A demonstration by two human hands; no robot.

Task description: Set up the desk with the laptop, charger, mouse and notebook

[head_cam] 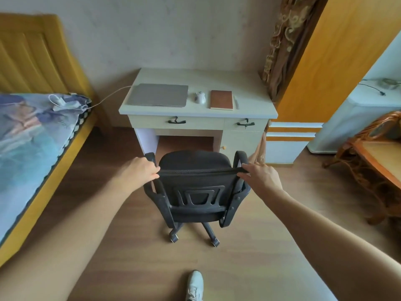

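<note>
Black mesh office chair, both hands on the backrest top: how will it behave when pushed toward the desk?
The black mesh office chair stands on casters on smooth wood flooring, so it will probably roll easily. The left hand and right hand grip high on the backrest, so a hard shove might tip or swivel it.

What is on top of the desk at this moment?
On the desk: a closed laptop with its charger cable leading off to the bed, a white mouse, a brown notebook and a pen. The closed drawers' contents are hidden.
</note>
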